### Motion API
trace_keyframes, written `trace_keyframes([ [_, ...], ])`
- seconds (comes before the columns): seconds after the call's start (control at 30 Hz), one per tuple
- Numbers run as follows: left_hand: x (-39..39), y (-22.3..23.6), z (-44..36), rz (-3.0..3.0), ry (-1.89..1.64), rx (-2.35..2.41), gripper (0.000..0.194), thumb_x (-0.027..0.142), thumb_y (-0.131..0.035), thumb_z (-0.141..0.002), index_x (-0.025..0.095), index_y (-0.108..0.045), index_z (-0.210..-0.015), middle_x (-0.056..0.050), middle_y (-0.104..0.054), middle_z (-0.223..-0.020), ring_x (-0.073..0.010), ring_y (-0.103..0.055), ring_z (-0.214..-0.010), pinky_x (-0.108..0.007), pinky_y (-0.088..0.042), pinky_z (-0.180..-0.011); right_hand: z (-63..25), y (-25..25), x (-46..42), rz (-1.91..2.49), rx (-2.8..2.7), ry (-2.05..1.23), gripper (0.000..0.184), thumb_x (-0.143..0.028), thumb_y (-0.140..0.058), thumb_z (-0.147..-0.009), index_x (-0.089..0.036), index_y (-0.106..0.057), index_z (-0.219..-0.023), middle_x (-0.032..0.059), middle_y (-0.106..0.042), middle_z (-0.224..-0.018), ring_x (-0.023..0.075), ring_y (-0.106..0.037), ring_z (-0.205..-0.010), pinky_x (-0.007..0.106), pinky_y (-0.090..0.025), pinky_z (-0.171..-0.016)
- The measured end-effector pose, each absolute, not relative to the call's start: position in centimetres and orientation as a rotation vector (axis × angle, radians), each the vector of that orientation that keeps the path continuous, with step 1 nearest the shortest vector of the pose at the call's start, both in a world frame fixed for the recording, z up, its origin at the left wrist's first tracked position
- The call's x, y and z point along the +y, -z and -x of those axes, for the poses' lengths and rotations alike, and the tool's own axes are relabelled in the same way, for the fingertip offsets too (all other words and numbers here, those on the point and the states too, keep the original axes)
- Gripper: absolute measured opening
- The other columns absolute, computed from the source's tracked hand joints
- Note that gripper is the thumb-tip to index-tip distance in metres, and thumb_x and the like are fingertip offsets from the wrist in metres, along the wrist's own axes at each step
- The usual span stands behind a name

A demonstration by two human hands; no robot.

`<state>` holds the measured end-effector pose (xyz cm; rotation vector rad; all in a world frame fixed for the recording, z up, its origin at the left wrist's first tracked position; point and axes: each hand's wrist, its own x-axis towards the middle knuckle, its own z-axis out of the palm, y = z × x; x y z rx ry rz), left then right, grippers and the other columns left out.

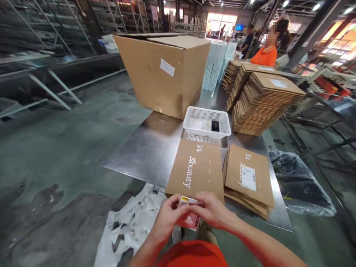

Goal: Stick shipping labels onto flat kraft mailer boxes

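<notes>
Both my hands hold a small red and white packet [189, 212] at the near edge of a steel table [150, 148]. My left hand [168, 218] pinches its left side and my right hand [213, 211] grips its right side, fingers closed. Just beyond my hands lies a flat brown cardboard mailer printed "beauty" [196, 168]. To its right sits a small stack of the same mailers [249, 178], the top one bearing a white shipping label.
A white plastic basket [207, 122] holds small items behind the mailer. A large brown carton [164, 72] stands at the back left, tall stacks of flat mailers [261, 102] at the right. A person in an orange shirt [265, 53] works beyond. White plastic wrapping [130, 222] lies on the floor.
</notes>
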<state>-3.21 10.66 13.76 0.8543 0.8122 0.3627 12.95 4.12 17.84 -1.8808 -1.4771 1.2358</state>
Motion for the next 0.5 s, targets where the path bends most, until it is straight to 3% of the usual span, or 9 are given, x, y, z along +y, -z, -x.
trace_keyframes([
  [0.1,10.7,-13.1,2.3,-0.829,-0.377,0.769,0.040,0.045,-0.085,-0.058,0.013,-0.064,-0.071,0.000,-0.065,-0.068,-0.0110,-0.055,-0.063,-0.020,-0.046,-0.060,-13.8,-18.5,3.8,1.939,-1.570,-1.230,0.034,-0.038,-0.060,-0.086,-0.018,-0.045,-0.063,-0.0053,-0.043,-0.063,0.0082,-0.038,-0.059,0.024,-0.024,-0.054],
  [0.23,11.2,-11.7,-0.1,-0.758,-0.399,0.819,0.044,0.050,-0.085,-0.056,0.014,-0.063,-0.069,0.002,-0.062,-0.063,-0.0103,-0.052,-0.059,-0.021,-0.044,-0.058,-20.4,-18.8,6.5,1.799,-1.561,-1.401,0.030,-0.048,-0.062,-0.084,-0.018,-0.062,-0.088,-0.0010,-0.061,-0.077,0.0112,-0.052,-0.067,0.023,-0.039,-0.060],
  [0.33,11.7,-10.4,-2.2,-0.714,-0.398,0.927,0.048,0.053,-0.086,-0.054,0.014,-0.064,-0.072,0.003,-0.062,-0.063,-0.0107,-0.053,-0.058,-0.022,-0.045,-0.057,-30.5,-17.9,12.1,2.007,-1.322,-1.104,0.029,-0.046,-0.054,-0.090,-0.018,-0.063,-0.091,0.0040,-0.068,-0.083,0.0135,-0.062,-0.069,0.026,-0.050,-0.064],
  [0.43,11.9,-8.9,-4.0,-0.712,-0.427,1.055,0.049,0.056,-0.085,-0.055,0.014,-0.065,-0.072,0.002,-0.064,-0.062,-0.0119,-0.055,-0.058,-0.022,-0.046,-0.057,-42.0,-15.3,19.9,2.323,-1.126,-0.700,0.026,-0.034,-0.045,-0.095,-0.015,-0.063,-0.093,0.0094,-0.070,-0.091,0.0152,-0.065,-0.072,0.027,-0.053,-0.066],
  [0.5,11.7,-7.8,-4.9,-0.731,-0.457,1.161,0.051,0.061,-0.083,-0.057,0.015,-0.066,-0.069,0.000,-0.066,-0.063,-0.0136,-0.058,-0.060,-0.023,-0.047,-0.058,-48.3,-12.6,25.0,2.453,-1.100,-0.611,0.026,-0.027,-0.042,-0.096,-0.011,-0.063,-0.099,0.0140,-0.070,-0.097,0.0191,-0.068,-0.081,0.030,-0.054,-0.075],
])
